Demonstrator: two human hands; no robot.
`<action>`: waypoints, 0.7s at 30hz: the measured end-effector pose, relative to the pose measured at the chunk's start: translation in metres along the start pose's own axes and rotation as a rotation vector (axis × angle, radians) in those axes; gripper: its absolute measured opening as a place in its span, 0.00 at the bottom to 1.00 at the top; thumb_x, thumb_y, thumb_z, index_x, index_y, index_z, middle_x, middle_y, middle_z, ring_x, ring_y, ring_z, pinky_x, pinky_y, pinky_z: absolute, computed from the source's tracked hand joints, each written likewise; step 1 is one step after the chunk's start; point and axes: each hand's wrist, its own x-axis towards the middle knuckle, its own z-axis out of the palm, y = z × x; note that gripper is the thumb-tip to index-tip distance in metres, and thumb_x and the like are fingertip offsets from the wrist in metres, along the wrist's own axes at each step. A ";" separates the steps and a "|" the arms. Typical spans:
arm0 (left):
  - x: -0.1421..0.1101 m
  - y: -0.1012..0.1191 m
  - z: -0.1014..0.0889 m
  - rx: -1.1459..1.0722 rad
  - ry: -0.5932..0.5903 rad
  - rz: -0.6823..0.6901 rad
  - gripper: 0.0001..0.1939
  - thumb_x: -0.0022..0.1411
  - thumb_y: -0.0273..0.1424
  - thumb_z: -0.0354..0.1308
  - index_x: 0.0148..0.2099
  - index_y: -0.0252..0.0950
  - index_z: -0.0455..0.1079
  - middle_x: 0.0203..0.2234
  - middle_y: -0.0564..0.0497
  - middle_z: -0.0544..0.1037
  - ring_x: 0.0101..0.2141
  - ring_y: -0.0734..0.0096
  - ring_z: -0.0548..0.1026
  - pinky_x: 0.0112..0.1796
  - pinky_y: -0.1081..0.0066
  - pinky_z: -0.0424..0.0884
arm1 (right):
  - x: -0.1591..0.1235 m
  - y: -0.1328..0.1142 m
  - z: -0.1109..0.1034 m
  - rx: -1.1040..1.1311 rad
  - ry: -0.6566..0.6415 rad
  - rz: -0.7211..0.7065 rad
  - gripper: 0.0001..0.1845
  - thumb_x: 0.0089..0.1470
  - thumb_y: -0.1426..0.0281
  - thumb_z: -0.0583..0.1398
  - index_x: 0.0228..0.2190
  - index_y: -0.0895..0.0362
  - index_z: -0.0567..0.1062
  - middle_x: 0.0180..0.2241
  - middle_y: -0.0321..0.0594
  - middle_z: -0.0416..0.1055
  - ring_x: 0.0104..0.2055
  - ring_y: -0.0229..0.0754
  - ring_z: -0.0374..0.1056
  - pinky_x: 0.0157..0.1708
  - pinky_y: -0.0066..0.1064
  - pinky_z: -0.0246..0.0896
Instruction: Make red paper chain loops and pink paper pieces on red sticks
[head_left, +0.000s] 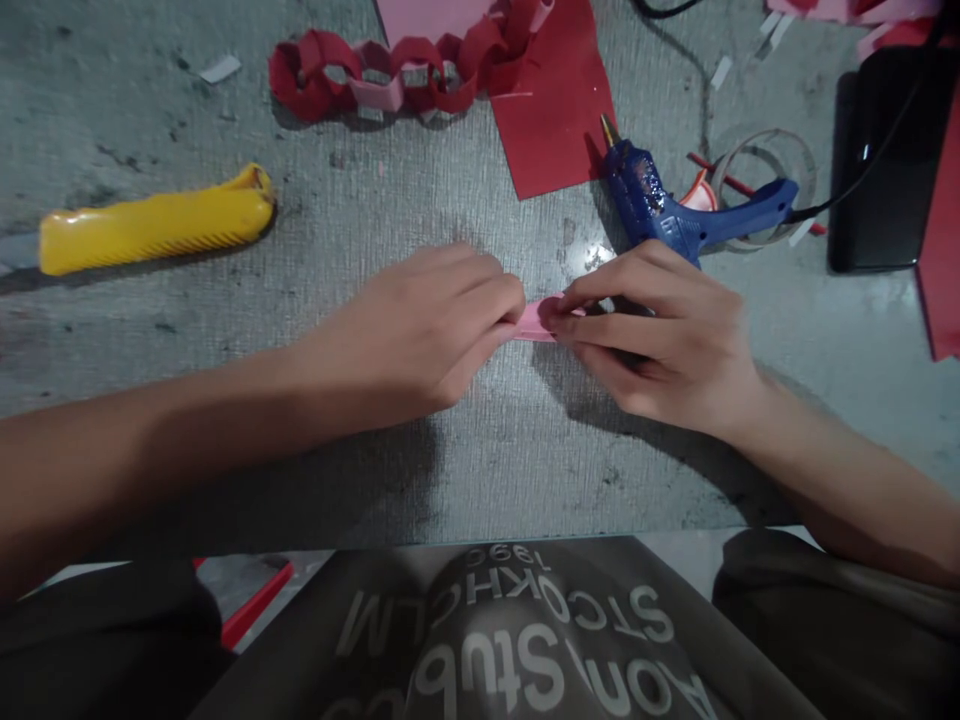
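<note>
Between my two hands, just above the table, is a narrow pink strip [535, 320], its ends hidden by my fingers. My left hand [450, 325] is closed, pinching the strip's left end between thumb and curled fingers. On the other end, the fingertips of my right hand [660, 335] press together on the strip. Right behind that hand lies a blue glue gun [652, 195], its nozzle pointing up and left. Farther back, a chain of red and pink loops [375, 75] rests beside a red sheet [555, 120].
A yellow box cutter [157, 220] lies at the left. At the right are a black phone [885, 160], a clear tape ring [802, 165] and more red sheet [945, 240]. White scraps [220, 69] are scattered about. The table's front edge [480, 535] runs close to my body.
</note>
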 end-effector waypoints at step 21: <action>0.000 0.003 -0.003 0.129 -0.065 0.007 0.12 0.78 0.34 0.50 0.45 0.39 0.73 0.37 0.45 0.79 0.41 0.57 0.75 0.44 0.58 0.71 | 0.004 -0.017 -0.016 0.118 0.151 0.112 0.08 0.69 0.72 0.62 0.43 0.53 0.83 0.44 0.43 0.83 0.46 0.45 0.80 0.47 0.43 0.77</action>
